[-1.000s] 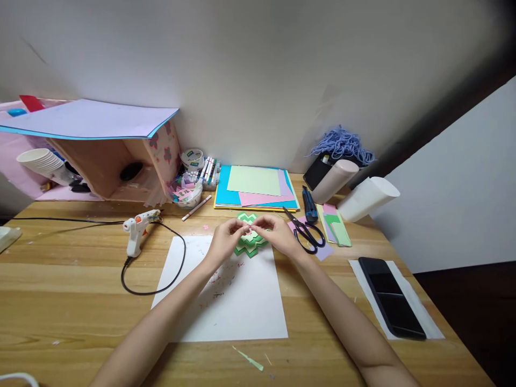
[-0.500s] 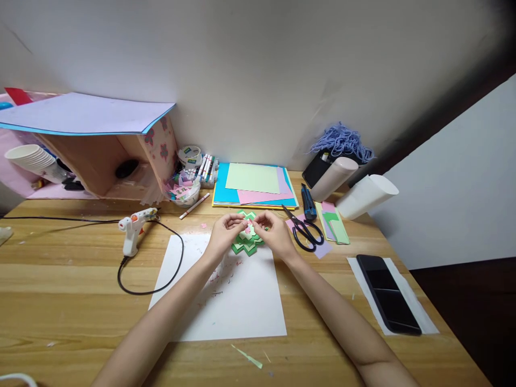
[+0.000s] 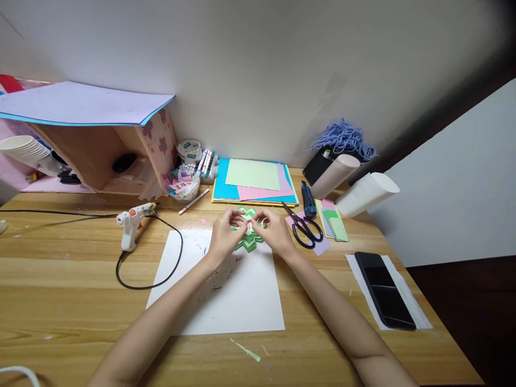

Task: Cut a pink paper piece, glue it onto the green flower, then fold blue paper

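A layered paper flower (image 3: 246, 246) in dark and light green, with a small pink centre, lies at the far edge of a white paper sheet (image 3: 242, 306). My left hand (image 3: 224, 235) is over its left side, thumb and fingers pinched at the pink centre. From the right, my right hand (image 3: 276, 234) pinches at the same spot, its thumb tip nearly meeting the left one. Fingers hide much of the flower's upper part. Black-handled scissors (image 3: 307, 232) lie just right of my right hand, on purple paper scraps.
A white hot glue gun (image 3: 131, 228) with a looping black cord lies left. Behind are a tub of paper scraps (image 3: 183, 189), markers (image 3: 207, 164) and a coloured paper stack (image 3: 226, 188). A blue cutter (image 3: 308, 201), upright paper tubes (image 3: 336, 177) and a phone (image 3: 385, 290) are right.
My fingertips have drawn closer together over the pink centre, covering more of it. The view has tilted slightly, so things sit a little higher in the picture.
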### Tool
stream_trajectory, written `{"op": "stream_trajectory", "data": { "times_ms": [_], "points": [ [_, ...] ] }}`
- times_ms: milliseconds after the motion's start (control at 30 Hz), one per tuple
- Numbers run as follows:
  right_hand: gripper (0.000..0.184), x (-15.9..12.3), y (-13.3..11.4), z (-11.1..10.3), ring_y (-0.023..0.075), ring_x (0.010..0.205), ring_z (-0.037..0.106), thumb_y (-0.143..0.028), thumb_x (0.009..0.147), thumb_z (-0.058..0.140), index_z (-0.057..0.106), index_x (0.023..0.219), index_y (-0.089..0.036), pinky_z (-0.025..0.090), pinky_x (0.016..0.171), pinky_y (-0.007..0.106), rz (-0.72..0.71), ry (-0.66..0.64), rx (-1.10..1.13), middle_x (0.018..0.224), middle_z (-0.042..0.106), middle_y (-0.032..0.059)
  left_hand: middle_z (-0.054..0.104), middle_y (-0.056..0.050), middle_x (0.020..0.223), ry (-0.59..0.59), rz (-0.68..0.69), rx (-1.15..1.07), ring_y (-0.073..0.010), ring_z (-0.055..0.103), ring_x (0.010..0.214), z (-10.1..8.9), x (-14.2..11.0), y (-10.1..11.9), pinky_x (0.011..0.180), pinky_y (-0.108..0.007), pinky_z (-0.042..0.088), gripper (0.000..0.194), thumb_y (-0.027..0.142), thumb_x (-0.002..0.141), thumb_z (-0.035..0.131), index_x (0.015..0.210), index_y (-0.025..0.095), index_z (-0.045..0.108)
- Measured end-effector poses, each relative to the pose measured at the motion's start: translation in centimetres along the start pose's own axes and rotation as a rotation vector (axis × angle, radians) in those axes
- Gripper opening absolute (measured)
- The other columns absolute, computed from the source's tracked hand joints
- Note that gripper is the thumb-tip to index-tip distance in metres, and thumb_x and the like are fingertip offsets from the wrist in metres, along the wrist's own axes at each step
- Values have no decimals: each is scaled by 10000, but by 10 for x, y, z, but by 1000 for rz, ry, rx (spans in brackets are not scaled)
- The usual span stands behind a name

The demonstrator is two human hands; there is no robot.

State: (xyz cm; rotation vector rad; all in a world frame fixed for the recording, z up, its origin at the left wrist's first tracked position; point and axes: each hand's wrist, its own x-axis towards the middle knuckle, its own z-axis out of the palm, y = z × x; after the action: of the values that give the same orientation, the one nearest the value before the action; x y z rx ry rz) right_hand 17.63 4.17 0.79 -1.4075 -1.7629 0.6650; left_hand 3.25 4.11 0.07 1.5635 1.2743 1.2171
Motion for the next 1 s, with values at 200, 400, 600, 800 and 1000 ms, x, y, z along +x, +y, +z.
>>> {"op": "stream_trajectory", "data": {
  "times_ms": [200,400,600,800,1000],
  "points": [
    [118,10,20,-3,130,664,546,-259,707,546,602,725,-156,412,599,226,165,-70,94,740,632,27,636,-35,800,4,-14,40,-125,601,697,0,3,-5,639,-245,486,182,231,750,564,915,156,552],
    [126,31,42,-5,100,549,524,-216,674,533,624,674,-129,391,483,187,375,-314,200,653,615,29,622,-30,778,-126,90,487,-159,564,728,2,-10,-8,634,-270,412,219,266,859,413,778,190,602],
    [112,41,40,-7,61,399,396,-200,634,562,613,577,-119,313,375,173,434,-402,185,441,472,-28,588,-46,792,-241,268,743,-166,541,759,22,-36,-14,644,-266,387,264,236,885,358,944,198,613],
    [130,41,44,-2,57,395,367,-248,623,558,606,597,-129,288,371,175,443,-394,135,448,447,-45,576,-53,792,-249,354,793,-173,529,740,27,-38,-27,638,-282,385,297,226,890,342,1095,186,554],
    [152,41,46,5,54,403,318,-274,598,559,545,527,-140,241,390,187,424,-346,56,423,396,-63,574,-55,790,-249,360,778,-174,528,746,26,-38,-33,650,-285,385,302,222,892,336,1094,184,559]
  ]
}}
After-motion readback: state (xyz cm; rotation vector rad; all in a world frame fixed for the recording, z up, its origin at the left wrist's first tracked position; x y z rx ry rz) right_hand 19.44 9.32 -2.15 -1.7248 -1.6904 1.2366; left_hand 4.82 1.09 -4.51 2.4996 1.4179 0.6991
